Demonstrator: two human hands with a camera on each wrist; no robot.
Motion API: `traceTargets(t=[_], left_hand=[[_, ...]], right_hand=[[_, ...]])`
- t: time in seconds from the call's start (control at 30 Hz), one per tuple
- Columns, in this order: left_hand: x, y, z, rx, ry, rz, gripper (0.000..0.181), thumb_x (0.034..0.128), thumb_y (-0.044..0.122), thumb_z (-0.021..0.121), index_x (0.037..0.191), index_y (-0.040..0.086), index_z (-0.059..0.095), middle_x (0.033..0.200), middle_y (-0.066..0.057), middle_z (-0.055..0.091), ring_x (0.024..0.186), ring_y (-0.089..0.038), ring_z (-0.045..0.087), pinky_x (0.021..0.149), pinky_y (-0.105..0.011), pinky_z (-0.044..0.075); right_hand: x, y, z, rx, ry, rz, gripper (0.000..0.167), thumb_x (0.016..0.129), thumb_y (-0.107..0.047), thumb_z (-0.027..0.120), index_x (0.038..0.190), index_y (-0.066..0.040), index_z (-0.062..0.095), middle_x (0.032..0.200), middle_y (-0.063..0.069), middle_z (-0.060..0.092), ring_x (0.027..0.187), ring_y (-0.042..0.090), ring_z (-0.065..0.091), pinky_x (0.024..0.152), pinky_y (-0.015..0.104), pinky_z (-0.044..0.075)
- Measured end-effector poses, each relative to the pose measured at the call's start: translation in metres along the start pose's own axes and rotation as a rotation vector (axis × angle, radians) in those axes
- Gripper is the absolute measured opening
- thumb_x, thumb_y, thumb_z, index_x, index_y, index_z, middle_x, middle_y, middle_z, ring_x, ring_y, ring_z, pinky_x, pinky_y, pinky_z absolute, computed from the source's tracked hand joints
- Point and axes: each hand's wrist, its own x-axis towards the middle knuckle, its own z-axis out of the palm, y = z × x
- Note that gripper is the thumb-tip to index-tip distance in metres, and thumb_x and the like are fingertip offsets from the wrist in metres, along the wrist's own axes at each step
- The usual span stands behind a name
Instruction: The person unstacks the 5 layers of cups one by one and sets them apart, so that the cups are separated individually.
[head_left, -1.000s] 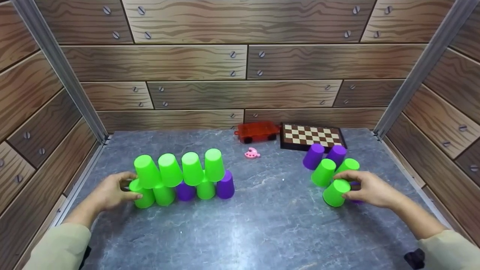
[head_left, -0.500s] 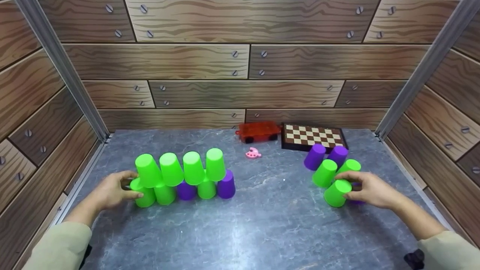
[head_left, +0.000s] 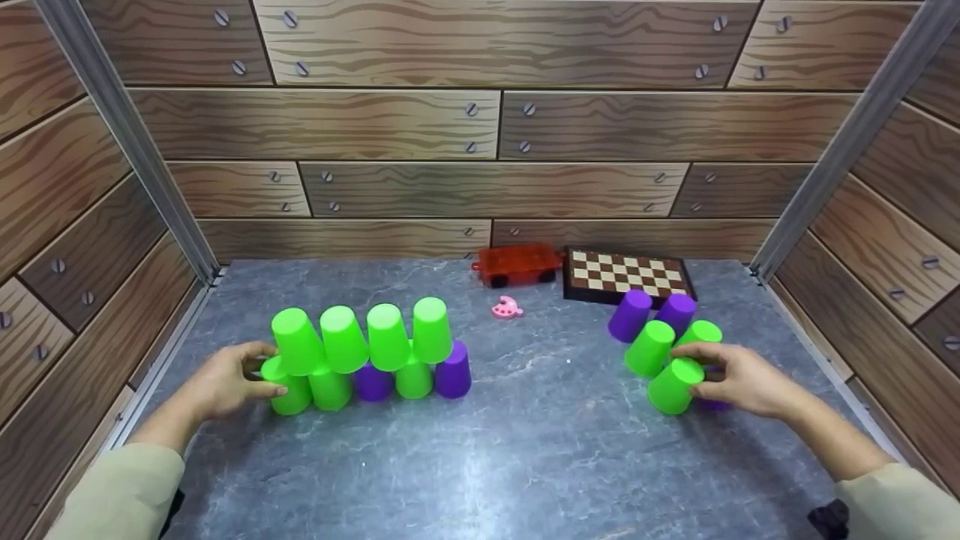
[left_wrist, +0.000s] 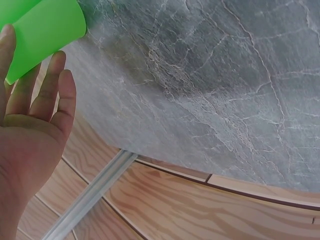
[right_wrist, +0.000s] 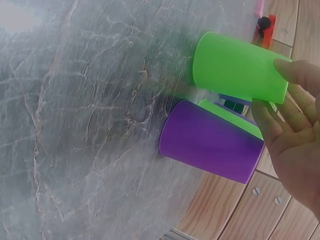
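At the left stands a two-level row of upside-down cups. The upper level is several green cups [head_left: 343,339]; the lower mixes green cups with a purple cup [head_left: 452,370] at its right end and another nearer the middle. My left hand [head_left: 225,381] holds the leftmost lower green cup [left_wrist: 50,32] between thumb and fingers. Across the table, my right hand [head_left: 746,381] pinches the front green cup [right_wrist: 240,67] of a loose cluster, thumb on its near side. A purple cup [right_wrist: 210,142] beside it is mostly hidden by that hand in the head view.
Behind the held right cup stand two green cups [head_left: 650,349] and two purple cups [head_left: 630,316]. Farther back lie a checkered board [head_left: 626,271], a red toy wagon [head_left: 519,264] and a small pink piece [head_left: 507,307]. Wood-patterned walls [head_left: 405,124] enclose the grey marbled table [head_left: 480,465].
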Motion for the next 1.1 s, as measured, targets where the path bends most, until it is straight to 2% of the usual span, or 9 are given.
traceTargets(t=[0.23, 0.27, 0.4, 0.47, 0.5, 0.6, 0.63, 0.9, 1.1], left_hand=[[-0.001, 0.0, -0.001, 0.018, -0.005, 0.016, 0.065, 0.0879, 0.017, 0.09, 0.137, -0.011, 0.058, 0.131, -0.032, 0.066, 0.121, -0.05, 0.064, 0.096, -0.056, 0.059], [-0.001, 0.0, -0.001, 0.015, -0.003, 0.013, 0.065, 0.0881, 0.017, 0.09, 0.137, -0.011, 0.058, 0.131, -0.032, 0.066, 0.122, -0.05, 0.064, 0.096, -0.055, 0.059], [-0.001, 0.0, -0.001, 0.011, -0.005, 0.014, 0.065, 0.088, 0.015, 0.09, 0.138, -0.012, 0.057, 0.131, -0.033, 0.065, 0.122, -0.051, 0.064, 0.096, -0.055, 0.059], [0.0, 0.0, -0.001, 0.008, -0.004, 0.013, 0.064, 0.0879, 0.014, 0.09, 0.137, -0.011, 0.057, 0.131, -0.032, 0.066, 0.122, -0.05, 0.064, 0.095, -0.055, 0.059], [0.0, -0.001, -0.001, 0.008, -0.005, 0.016, 0.064, 0.0877, 0.014, 0.09, 0.137, -0.011, 0.058, 0.13, -0.033, 0.066, 0.121, -0.05, 0.065, 0.095, -0.055, 0.059], [0.0, -0.001, -0.001, 0.013, -0.005, 0.013, 0.064, 0.0875, 0.015, 0.09, 0.137, -0.011, 0.058, 0.13, -0.032, 0.067, 0.121, -0.05, 0.065, 0.096, -0.055, 0.059], [0.0, -0.001, -0.001, 0.018, -0.002, 0.013, 0.064, 0.0873, 0.015, 0.09, 0.137, -0.011, 0.058, 0.13, -0.032, 0.067, 0.121, -0.05, 0.065, 0.096, -0.055, 0.059], [0.0, 0.001, -0.002, 0.018, 0.001, 0.014, 0.066, 0.0866, 0.015, 0.091, 0.137, -0.012, 0.058, 0.131, -0.034, 0.065, 0.121, -0.051, 0.064, 0.096, -0.055, 0.059], [0.0, 0.002, 0.0, 0.003, -0.001, 0.008, 0.066, 0.0868, 0.014, 0.091, 0.137, -0.013, 0.057, 0.131, -0.034, 0.065, 0.123, -0.05, 0.064, 0.095, -0.053, 0.06]], right_hand=[[0.0, -0.017, -0.014, 0.079, 0.019, -0.029, 0.058, 0.089, -0.001, 0.081, 0.142, 0.009, 0.059, 0.14, 0.033, 0.06, 0.124, 0.053, 0.062, 0.098, 0.038, 0.059], [0.001, -0.021, -0.017, 0.072, 0.034, -0.044, 0.058, 0.089, 0.0, 0.082, 0.141, 0.008, 0.06, 0.14, 0.032, 0.061, 0.123, 0.05, 0.064, 0.097, 0.035, 0.059], [0.009, -0.042, -0.027, 0.061, 0.095, -0.117, 0.055, 0.087, 0.002, 0.084, 0.138, 0.005, 0.064, 0.137, 0.026, 0.065, 0.123, 0.017, 0.066, 0.097, 0.022, 0.055], [0.015, -0.056, -0.029, 0.049, 0.119, -0.141, 0.053, 0.087, 0.002, 0.084, 0.137, 0.002, 0.066, 0.136, 0.022, 0.067, 0.122, 0.013, 0.066, 0.097, 0.02, 0.054], [0.018, -0.064, -0.029, 0.045, 0.128, -0.154, 0.052, 0.088, 0.001, 0.084, 0.136, 0.001, 0.067, 0.135, 0.021, 0.068, 0.121, 0.012, 0.066, 0.098, 0.019, 0.054], [0.034, -0.09, -0.026, 0.03, 0.137, -0.157, 0.049, 0.09, -0.005, 0.085, 0.137, -0.004, 0.068, 0.135, 0.016, 0.07, 0.12, 0.026, 0.069, 0.097, 0.018, 0.053], [0.042, -0.099, -0.023, 0.035, 0.137, -0.161, 0.049, 0.091, -0.008, 0.085, 0.137, -0.005, 0.068, 0.135, 0.015, 0.07, 0.12, 0.031, 0.069, 0.097, 0.019, 0.054], [0.113, -0.173, 0.029, 0.088, 0.113, -0.276, 0.052, 0.09, -0.02, 0.088, 0.138, -0.014, 0.069, 0.131, 0.001, 0.073, 0.123, 0.024, 0.068, 0.108, 0.039, 0.054], [0.156, -0.216, 0.073, 0.127, 0.053, -0.308, 0.057, 0.089, -0.024, 0.088, 0.141, -0.014, 0.067, 0.135, 0.006, 0.071, 0.125, 0.026, 0.067, 0.107, 0.043, 0.055]])
